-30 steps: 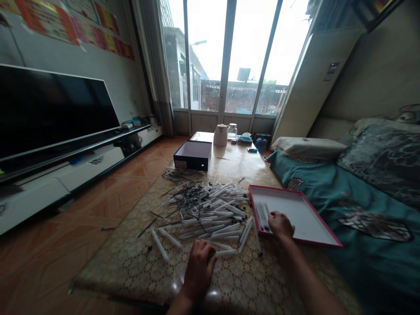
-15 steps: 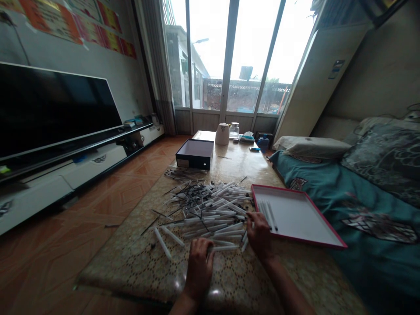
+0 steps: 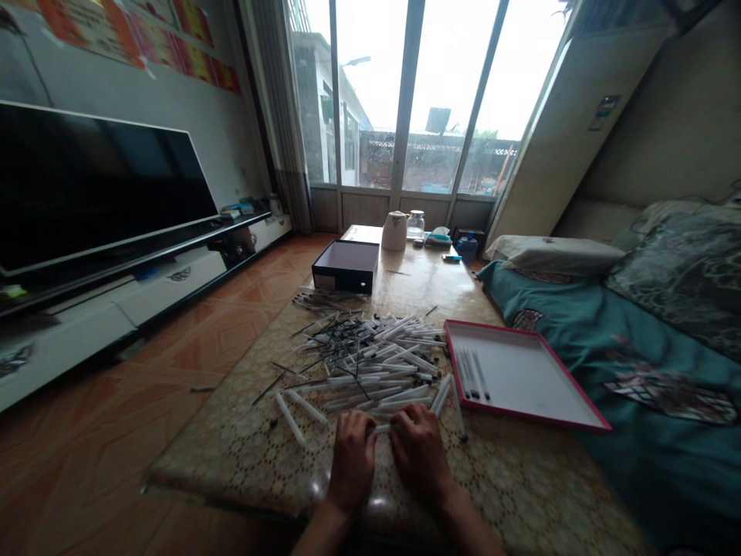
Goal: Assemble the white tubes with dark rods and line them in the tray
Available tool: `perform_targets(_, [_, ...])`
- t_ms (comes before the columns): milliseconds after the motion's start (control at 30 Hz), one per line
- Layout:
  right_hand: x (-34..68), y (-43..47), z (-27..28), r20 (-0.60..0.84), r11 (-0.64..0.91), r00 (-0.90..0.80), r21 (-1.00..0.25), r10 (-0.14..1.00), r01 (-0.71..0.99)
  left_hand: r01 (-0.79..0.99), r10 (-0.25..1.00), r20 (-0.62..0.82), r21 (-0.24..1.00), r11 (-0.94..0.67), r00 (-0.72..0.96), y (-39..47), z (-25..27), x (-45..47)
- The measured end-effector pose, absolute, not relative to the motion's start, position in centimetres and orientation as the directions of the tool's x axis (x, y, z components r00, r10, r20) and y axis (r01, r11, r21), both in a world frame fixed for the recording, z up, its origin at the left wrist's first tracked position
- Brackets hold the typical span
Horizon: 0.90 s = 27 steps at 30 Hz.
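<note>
White tube (image 3: 383, 429) between both hands (image 3: 352, 452)

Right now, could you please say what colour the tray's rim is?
The tray's rim is pinkish red, clearest in the head view.

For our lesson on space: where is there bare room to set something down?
Bare: the tray right of its pens; tabletop between kettle and tray; tabletop nearer than the tray, right of the loose pen. Crowded: the pile left of the tray; between right hand and left hand, a tube.
</note>
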State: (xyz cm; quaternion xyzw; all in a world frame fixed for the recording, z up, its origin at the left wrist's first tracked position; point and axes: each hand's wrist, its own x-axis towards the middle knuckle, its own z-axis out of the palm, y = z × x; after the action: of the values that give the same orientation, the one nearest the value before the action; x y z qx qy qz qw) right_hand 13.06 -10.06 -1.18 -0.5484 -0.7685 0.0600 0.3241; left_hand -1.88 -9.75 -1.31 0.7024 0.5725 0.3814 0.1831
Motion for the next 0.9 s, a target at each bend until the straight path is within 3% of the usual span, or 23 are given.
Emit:
perform_targets(300, [13.0,-9.9,-1.4,0.438,0.358,-0.17,-0.394,0.883,0.847,0.653,0.933,0.361,0.706,-0.275,0.002,-9.5,0.1,-2.6])
perform_targets(467, [12.8,-9.9,-1.6,0.46,0.368,-0.169,-0.386,0.872,0.846,0.771,0.88,0.47,0.587,-0.246,-0.077,-4.6,2.3,-4.8])
perform_targets(533, [12.8,-9.9,-1.7,0.461,0.359,-0.161,-0.382,0.872,0.852,0.844,0.914,0.394,0.52,-0.131,-0.101,-1.2,2.8,-5.9])
perform_targets(600, [12.7,-9.9,-1.7,0.452,0.35,-0.158,-0.381,0.878,0.856,0.893,0.968,0.23,0.449,-0.015,-0.099,2.4,3.0,-6.8])
perform_targets(700, [12.7,-9.8,-2.1,0.444,0.355,-0.169,-0.378,0.88,0.855,0.936,0.996,0.066,0.351,0.037,-0.064,7.0,2.7,-7.7])
perform_targets(900, [12.6,-9.0,-4.3,0.546,0.382,-0.126,-0.387,0.828,0.839,0.961,0.998,-0.03,0.272,0.057,-0.051,11.9,1.8,-8.5])
